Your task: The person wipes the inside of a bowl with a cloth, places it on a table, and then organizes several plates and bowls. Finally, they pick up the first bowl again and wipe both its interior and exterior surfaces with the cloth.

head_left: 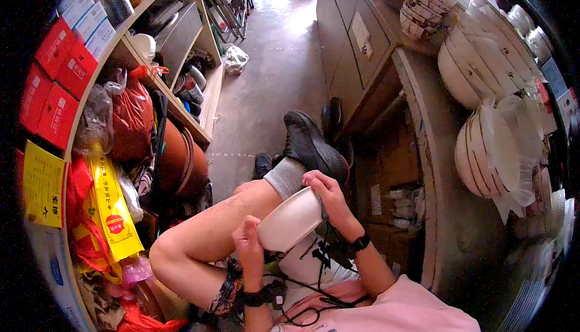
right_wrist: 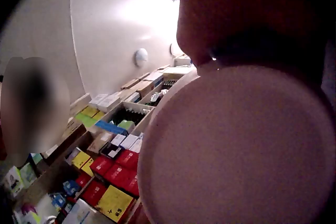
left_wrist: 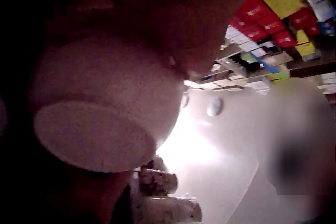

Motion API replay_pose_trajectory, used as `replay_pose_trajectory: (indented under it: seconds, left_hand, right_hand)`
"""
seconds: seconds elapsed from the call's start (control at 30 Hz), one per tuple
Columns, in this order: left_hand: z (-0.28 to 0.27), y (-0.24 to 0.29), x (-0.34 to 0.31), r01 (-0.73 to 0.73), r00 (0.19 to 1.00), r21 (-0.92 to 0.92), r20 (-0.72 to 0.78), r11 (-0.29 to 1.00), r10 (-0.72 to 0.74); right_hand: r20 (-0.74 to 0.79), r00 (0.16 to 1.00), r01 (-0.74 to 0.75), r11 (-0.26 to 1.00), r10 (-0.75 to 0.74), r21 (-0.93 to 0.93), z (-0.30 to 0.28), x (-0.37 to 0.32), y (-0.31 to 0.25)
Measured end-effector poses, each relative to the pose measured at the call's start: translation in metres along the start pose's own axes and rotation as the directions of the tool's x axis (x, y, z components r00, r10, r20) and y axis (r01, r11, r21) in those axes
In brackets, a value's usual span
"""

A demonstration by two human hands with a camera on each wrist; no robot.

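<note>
In the head view a plain white bowl is held tilted over the person's lap, between the two hands. The left hand grips its left rim, fingers curled and thumb at the edge. At the upper right rim the right hand pinches the bowl. The left wrist view shows the bowl's rounded wall and flat round base, dimly lit. Close in front of the right wrist camera, the pale round bowl fills much of the view, beneath the dark right hand.
Stacked patterned bowls stand on the right-hand counter. Shelves on the left carry red boxes, jars and bags, including a yellow bag. A crossed leg with a black shoe lies ahead of the hands. Black cords hang below the bowl.
</note>
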State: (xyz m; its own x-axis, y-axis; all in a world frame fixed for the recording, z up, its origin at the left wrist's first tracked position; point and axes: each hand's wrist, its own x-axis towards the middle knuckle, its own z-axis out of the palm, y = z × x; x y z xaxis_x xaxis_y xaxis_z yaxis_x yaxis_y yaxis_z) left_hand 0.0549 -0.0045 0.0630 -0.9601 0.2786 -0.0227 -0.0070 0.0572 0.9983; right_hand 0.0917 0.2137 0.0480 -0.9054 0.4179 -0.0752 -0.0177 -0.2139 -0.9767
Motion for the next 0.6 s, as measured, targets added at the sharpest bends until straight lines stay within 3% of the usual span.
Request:
replay_pose_trajectory:
  seconds: [0.03,0.07,0.13,0.2,0.23,0.3,0.33,0.37,0.4,0.5,0.53,0.6]
  left_hand:
    - [0.006,-0.010,-0.003,0.068,0.996,-0.141,-0.049,0.988,-0.075]
    - [0.014,-0.017,-0.007,-0.016,0.991,-0.091,-0.134,0.996,0.003]
    - [0.015,-0.022,-0.008,0.034,0.984,-0.100,-0.168,0.994,-0.051]
    - [0.012,-0.022,-0.006,0.083,0.974,-0.107,-0.201,0.991,-0.103]
    - [0.006,-0.020,-0.003,0.135,0.972,0.001,-0.196,0.991,-0.132]
    - [-0.005,-0.014,0.004,0.185,0.967,0.113,-0.199,0.976,-0.160]
    - [-0.009,-0.007,0.007,0.176,0.982,0.142,-0.097,0.974,-0.164]
    - [-0.009,-0.001,0.011,0.164,0.986,0.168,0.008,0.972,-0.168]
    - [-0.006,0.003,0.012,0.164,0.986,0.167,0.011,0.972,-0.168]
    - [0.010,0.020,0.012,0.095,0.995,0.146,-0.027,0.985,-0.092]
    - [0.014,0.033,0.011,0.075,0.997,0.224,0.004,0.972,-0.077]
    - [0.019,0.055,0.008,0.052,0.997,0.302,0.036,0.952,-0.065]
  right_hand:
    - [0.002,1.000,-0.001,1.000,0.001,0.002,0.000,0.000,-0.001]
    - [-0.014,0.998,-0.059,0.998,0.060,0.030,-0.001,0.000,-0.003]
    - [-0.032,0.993,-0.114,0.992,0.115,0.054,-0.001,0.000,-0.002]
    - [-0.066,0.998,0.016,1.000,-0.017,-0.020,0.004,0.002,-0.001]
    - [-0.063,0.998,0.019,1.000,-0.020,-0.015,0.008,0.002,-0.003]
    - [-0.027,0.978,0.194,0.951,-0.207,-0.239,0.015,0.000,-0.012]
    - [-0.028,0.978,0.193,0.952,-0.205,-0.237,0.019,0.000,-0.018]
    - [0.034,0.957,0.283,0.893,-0.289,-0.349,0.022,0.000,-0.025]
    - [0.106,0.926,0.369,0.813,-0.362,-0.450,0.026,-0.001,-0.034]
    - [0.182,0.933,0.358,0.754,-0.310,-0.551,0.039,-0.014,-0.065]
    - [0.277,0.886,0.462,0.661,-0.372,-0.591,0.040,-0.015,-0.071]
    - [0.311,0.870,0.492,0.636,-0.383,-0.594,0.040,-0.018,-0.077]
